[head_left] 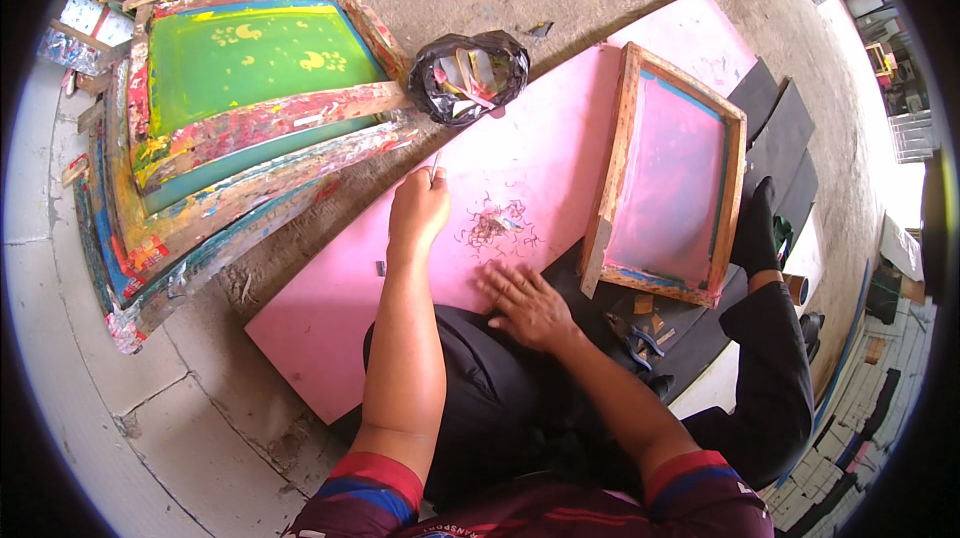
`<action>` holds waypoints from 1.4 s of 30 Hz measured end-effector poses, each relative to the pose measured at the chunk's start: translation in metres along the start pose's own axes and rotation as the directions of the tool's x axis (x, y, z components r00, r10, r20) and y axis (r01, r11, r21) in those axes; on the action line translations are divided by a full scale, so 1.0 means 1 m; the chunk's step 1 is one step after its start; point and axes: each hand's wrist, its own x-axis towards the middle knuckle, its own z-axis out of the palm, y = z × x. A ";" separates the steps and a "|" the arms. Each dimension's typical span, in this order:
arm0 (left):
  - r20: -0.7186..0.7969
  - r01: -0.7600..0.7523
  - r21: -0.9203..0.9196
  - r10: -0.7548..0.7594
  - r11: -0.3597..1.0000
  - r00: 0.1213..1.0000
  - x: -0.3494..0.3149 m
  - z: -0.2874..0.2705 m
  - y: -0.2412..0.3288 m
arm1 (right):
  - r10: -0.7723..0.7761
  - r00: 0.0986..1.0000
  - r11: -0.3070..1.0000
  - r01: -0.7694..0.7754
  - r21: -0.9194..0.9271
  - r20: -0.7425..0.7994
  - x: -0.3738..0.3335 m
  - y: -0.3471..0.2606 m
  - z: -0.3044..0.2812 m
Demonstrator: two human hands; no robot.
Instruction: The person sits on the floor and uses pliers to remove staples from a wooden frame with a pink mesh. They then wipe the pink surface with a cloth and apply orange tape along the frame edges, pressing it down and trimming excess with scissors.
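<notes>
Two bare hands are at the pink board (350,308). The left hand (416,210) has its fingers curled closed, pinching a thin pale stick (436,167) that pokes up past the knuckles; its lower part is hidden in the grip. The right hand (528,308) lies palm down with the fingers loosely spread, reaching onto the board's near edge, just below a loose heap of dark curly scraps (490,226). Beyond the heap, at the board's far edge, a black plastic bag (424,88) gapes open, with pale, red and yellowish strips (470,78) jumbled inside. Right of the heap, a wooden-framed screen (668,173) rests partly on the board; blue-handled pliers (640,346) lie below it.
</notes>
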 end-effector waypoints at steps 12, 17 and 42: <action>-0.052 0.122 -0.311 -0.145 0.943 0.988 0.003 -0.026 -0.031 | -0.416 0.907 0.895 0.422 -0.146 0.068 0.071 -0.013 0.004; 0.010 0.115 -0.217 -0.115 0.969 0.993 0.006 -0.016 -0.030 | -0.158 0.986 0.987 0.157 -0.020 -0.047 0.065 -0.015 0.003; 0.095 0.039 -0.042 -0.035 0.998 0.995 0.006 0.003 -0.008 | -0.028 0.999 0.998 0.026 -0.049 -0.036 -0.008 -0.001 0.012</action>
